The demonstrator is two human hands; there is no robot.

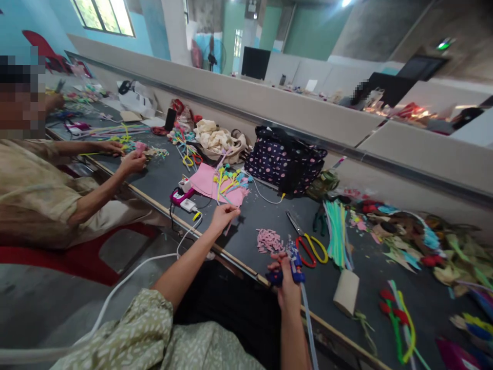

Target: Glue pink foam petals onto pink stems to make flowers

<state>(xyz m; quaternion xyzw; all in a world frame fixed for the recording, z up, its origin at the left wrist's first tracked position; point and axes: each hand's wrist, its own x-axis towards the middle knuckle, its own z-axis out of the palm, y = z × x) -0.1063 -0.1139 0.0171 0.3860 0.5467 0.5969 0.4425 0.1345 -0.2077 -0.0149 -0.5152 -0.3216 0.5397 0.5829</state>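
My left hand (224, 217) is closed in a pinch over the table's near edge. A thin pale pink piece (228, 227) shows below its fingers; its exact kind is too small to tell. My right hand (285, 275) grips a blue hot glue gun (296, 262), with a long translucent glue stick (309, 324) trailing from its back. Just beyond the gun lies a pile of short pink pieces (269, 240). Scissors (308, 241) with red and yellow handles rest to its right. Past my left hand, yellow and blue fuzzy-stem flowers (231, 180) lie on pink sheets (204, 178).
A bundle of green pipe cleaners (336, 234), a cardboard tube (346, 293) and red flowers (393, 307) are at right. A dark patterned bag (283, 159) stands against the divider. A white cable (144, 259) hangs at left. A co-worker (42, 190) sits there, handling flower pieces.
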